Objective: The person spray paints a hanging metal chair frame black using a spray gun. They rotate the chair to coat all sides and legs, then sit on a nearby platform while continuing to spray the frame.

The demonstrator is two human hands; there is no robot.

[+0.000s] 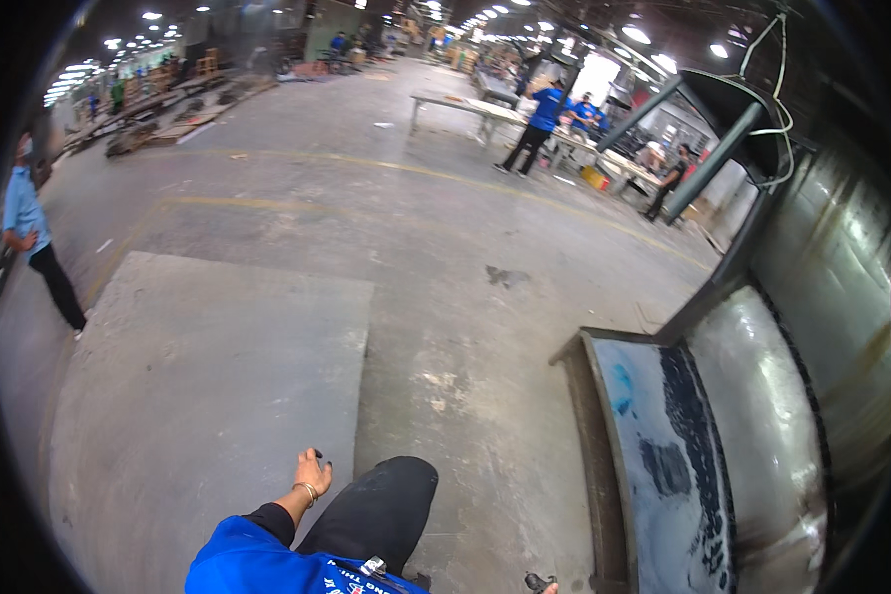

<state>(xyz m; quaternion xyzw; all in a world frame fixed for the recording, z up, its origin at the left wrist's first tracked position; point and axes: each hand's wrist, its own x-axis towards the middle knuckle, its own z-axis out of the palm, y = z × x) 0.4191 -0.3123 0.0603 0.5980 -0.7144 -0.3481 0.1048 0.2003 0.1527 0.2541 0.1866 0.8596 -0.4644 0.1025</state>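
Note:
My left hand (312, 475) hangs beside my dark-trousered knee, above a pale grey slab or sheet (218, 366) on the floor. Its fingers are loosely bent and apart, with nothing between them. Dark coverings or stains show on some fingertips, and a bracelet (308, 490) circles the wrist. Only a small part of my right hand (550, 588) shows at the lower edge, left of a metal trough (596, 445). A small dark shape (536, 581) is at its fingers; whether that is a held thing or dark fingertips is unclear.
Cloudy bluish liquid with dark patches (666, 465) lies in the trough, beneath a curved metal wall (762, 396). Ahead, a person in blue (542, 124) stands by a long table (465, 104), with others behind. Another person (32, 218) stands at far left. Yellow lines cross the concrete floor.

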